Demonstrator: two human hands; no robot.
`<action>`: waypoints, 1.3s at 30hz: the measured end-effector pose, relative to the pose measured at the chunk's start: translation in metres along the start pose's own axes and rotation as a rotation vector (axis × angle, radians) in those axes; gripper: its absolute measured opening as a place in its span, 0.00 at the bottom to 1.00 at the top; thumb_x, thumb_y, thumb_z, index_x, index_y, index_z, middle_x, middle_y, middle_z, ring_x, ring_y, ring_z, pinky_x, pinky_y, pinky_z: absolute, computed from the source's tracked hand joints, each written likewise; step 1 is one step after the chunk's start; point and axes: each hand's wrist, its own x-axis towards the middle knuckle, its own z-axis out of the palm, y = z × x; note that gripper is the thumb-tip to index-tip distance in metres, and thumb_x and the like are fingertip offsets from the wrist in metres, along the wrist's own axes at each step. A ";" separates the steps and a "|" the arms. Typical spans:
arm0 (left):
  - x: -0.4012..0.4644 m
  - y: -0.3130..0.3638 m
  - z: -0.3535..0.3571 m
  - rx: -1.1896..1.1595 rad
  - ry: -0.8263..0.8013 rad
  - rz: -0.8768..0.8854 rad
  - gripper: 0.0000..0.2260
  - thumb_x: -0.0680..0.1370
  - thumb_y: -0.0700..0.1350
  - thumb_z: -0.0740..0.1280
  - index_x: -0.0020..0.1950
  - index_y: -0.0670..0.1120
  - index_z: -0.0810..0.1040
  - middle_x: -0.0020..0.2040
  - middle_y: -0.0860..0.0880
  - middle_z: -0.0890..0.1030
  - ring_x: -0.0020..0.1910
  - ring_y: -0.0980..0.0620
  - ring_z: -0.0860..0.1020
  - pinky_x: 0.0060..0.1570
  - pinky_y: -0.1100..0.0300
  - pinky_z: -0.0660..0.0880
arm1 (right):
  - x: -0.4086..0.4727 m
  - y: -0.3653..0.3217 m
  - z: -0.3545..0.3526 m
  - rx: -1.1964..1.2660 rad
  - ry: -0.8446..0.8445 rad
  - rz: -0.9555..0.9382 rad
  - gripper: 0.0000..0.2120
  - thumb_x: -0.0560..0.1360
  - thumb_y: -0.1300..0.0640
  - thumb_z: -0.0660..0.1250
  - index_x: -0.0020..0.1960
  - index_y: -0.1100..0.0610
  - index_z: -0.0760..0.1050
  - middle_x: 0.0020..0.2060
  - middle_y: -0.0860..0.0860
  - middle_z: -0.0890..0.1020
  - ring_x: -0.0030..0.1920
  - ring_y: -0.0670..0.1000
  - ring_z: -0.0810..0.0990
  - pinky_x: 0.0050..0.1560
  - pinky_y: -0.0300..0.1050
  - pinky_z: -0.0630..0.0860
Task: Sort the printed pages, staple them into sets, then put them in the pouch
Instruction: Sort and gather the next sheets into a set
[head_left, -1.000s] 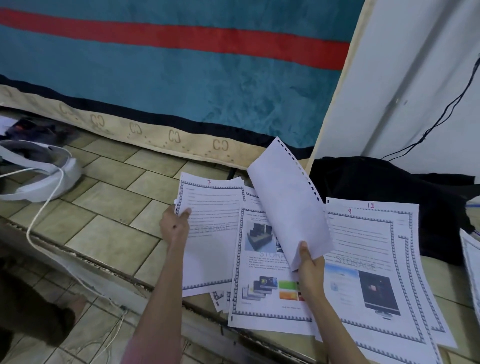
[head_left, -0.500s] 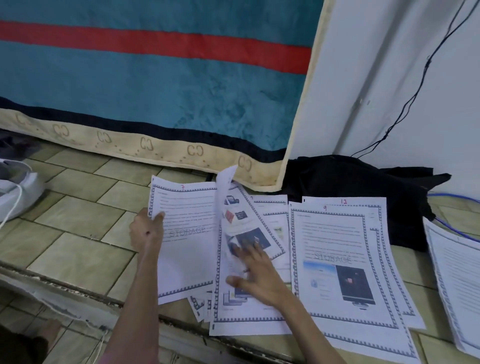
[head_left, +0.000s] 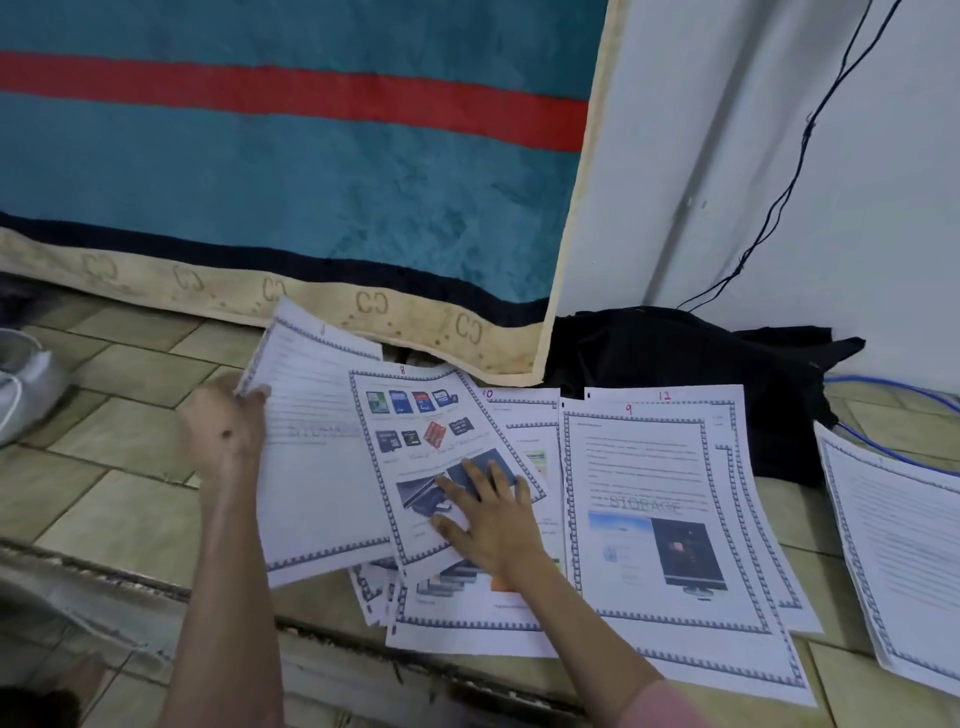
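Note:
Printed pages with patterned borders lie spread on the tiled floor. My left hand (head_left: 223, 434) grips the upper left edge of a text page (head_left: 311, 467) and lifts that side off the floor. My right hand (head_left: 488, 514) presses flat on page 8 (head_left: 415, 415), which shows memory cards and lies on top of the middle pile. To the right lies page 9 (head_left: 654, 493), with a monitor picture, over page 12 (head_left: 727, 410). Page 10 (head_left: 524, 415) peeks out behind. Another text page (head_left: 898, 561) sits at the far right. No stapler is in view.
A teal blanket (head_left: 291, 171) with a red stripe hangs behind the pages. A black cloth item (head_left: 685, 364) lies against the white wall, with a black cable (head_left: 795, 156) above and a blue cable (head_left: 883, 387) beside it. A white object (head_left: 26, 384) sits far left. A floor step edge (head_left: 130, 577) runs along the front.
My right hand turned a lifted sheet over and laid it face up on the middle pile as page 8. My left hand raised the left page's edge. The view shifted right.

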 end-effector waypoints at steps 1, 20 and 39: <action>-0.001 0.011 -0.015 0.008 0.052 0.036 0.15 0.77 0.46 0.65 0.59 0.38 0.78 0.54 0.32 0.79 0.53 0.33 0.77 0.47 0.48 0.72 | 0.001 0.000 -0.003 -0.014 0.006 -0.001 0.43 0.63 0.28 0.28 0.74 0.39 0.52 0.77 0.47 0.52 0.76 0.55 0.48 0.71 0.62 0.46; -0.034 0.025 0.025 -0.278 -0.494 0.184 0.09 0.75 0.44 0.69 0.53 0.44 0.80 0.49 0.45 0.82 0.45 0.49 0.80 0.41 0.64 0.73 | 0.007 0.045 -0.053 0.918 0.366 0.245 0.16 0.74 0.70 0.57 0.49 0.57 0.81 0.43 0.50 0.81 0.40 0.42 0.78 0.43 0.33 0.72; -0.085 -0.005 0.147 -0.176 -0.663 0.278 0.15 0.77 0.47 0.66 0.60 0.40 0.78 0.60 0.39 0.79 0.60 0.39 0.76 0.62 0.46 0.72 | -0.087 0.185 -0.085 0.618 0.390 1.251 0.25 0.70 0.50 0.72 0.62 0.60 0.70 0.61 0.60 0.73 0.65 0.62 0.69 0.64 0.56 0.67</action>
